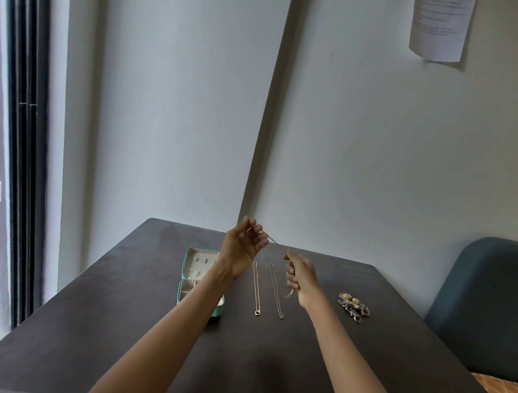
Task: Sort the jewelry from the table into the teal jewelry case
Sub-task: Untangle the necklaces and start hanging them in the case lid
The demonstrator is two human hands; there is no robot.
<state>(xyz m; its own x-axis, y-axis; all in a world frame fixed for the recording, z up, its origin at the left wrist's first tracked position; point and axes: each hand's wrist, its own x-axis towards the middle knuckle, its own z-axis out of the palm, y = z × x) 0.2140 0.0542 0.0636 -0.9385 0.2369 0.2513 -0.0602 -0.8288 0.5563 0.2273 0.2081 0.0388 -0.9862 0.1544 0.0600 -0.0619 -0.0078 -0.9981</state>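
The teal jewelry case lies open on the dark table, partly behind my left forearm. My left hand is raised above the table, pinching one end of a thin chain necklace. The chain runs across to my right hand, which is closed on it, and a short end dangles below that fist. Two more necklaces with small pendants, one and the other, lie straight on the table between my hands. A pile of earrings and small pieces sits to the right.
The dark table stands against a pale wall. A blue-grey chair back rises at the table's right edge. A dark door frame stands at the left, and a paper sheet hangs on the wall.
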